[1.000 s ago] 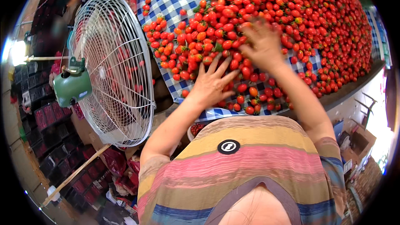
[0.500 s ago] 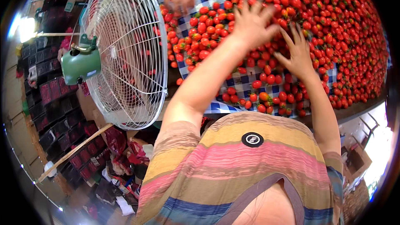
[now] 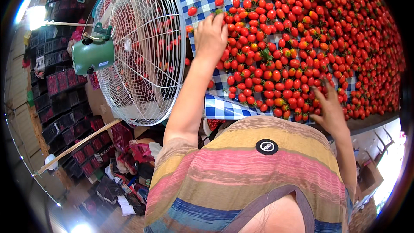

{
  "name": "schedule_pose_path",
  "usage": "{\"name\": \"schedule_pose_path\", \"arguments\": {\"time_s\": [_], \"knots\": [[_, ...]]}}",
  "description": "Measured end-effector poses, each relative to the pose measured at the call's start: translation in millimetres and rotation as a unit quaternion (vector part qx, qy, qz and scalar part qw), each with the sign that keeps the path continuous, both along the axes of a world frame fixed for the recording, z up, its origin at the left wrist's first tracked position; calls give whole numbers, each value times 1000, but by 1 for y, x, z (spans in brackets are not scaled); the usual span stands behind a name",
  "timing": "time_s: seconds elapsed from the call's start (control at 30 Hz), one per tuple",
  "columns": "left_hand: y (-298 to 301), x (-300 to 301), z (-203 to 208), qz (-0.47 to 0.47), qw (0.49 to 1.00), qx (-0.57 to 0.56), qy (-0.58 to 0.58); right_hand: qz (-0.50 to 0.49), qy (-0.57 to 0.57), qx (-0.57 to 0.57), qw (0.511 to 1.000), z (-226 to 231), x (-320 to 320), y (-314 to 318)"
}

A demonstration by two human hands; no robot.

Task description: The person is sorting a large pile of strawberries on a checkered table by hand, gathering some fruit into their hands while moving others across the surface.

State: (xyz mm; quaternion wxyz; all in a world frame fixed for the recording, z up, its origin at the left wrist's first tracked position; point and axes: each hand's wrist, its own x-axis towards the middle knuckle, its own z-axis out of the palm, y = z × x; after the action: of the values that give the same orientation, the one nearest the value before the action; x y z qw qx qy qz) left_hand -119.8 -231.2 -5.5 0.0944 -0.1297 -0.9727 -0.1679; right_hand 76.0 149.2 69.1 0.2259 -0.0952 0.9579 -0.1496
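Note:
A wide spread of small oval red tomatoes, some with green tops, lies over a blue-and-white checked cloth. My left hand is at the spread's left margin, palm down, with its bent fingers slightly apart beside the tomatoes. No tomato shows in its grasp. Close to the near edge, my right hand has its fingers spread, their tips touching tomatoes. It holds nothing that I can see.
A large fan with a white wire cage and green motor stands close to my left arm. Beyond it are stacked dark crates and a wooden pole. A cardboard box sits low at the right.
My hands have parted from the middle of the tomatoes: the left went left, the right came nearer and right. Tomatoes now cover more near cloth. Another person's hand has left the top.

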Motion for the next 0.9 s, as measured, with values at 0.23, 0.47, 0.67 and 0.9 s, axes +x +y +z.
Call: {"name": "schedule_pose_path", "arguments": {"time_s": [0.23, 0.47, 0.67, 0.9], "knots": [[28, -52, 6, -35, 984, -68, -159, -8, 196, -119, 973, -39, -44, -63], [36, -19, 34, -30, 991, 77, -106, -380, -38, -543, 748, -42, -57, -77], [117, 35, 55, -267, 939, 126, -174, -459, -257, -796, 299, -55, -55, -68], [164, 36, 18, -205, 969, -67, -118, -543, -132, -802, 214, -74, -51, -19]]}}
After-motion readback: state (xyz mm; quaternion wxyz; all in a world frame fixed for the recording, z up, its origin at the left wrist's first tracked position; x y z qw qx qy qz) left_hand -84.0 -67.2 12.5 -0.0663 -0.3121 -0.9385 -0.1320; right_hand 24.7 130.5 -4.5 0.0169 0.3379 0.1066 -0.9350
